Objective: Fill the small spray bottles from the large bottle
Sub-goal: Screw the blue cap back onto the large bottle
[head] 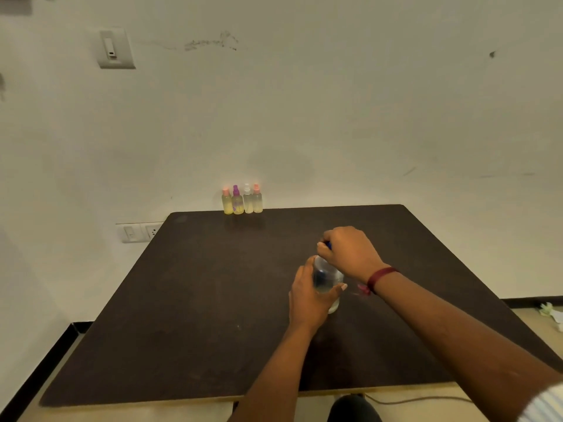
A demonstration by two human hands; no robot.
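A large clear bottle [328, 277] with a blue label stands on the dark table [213, 300], right of centre. My left hand [307, 296] wraps around its body. My right hand [350, 249] grips its blue cap [328, 245] from above, hiding most of it. Several small spray bottles [242, 200] stand in a row at the table's far edge against the wall, with pink, purple and white tops and yellowish or clear liquid inside. A small pink object [363, 289], partly hidden by my right wrist, lies just right of the large bottle.
The white wall [304, 117] rises directly behind the table. Wall sockets [138, 232] sit left of the far corner, a switch plate [114, 50] higher up. A cable [420, 399] runs along the floor at the near edge. Something white [551, 313] lies on the floor at right.
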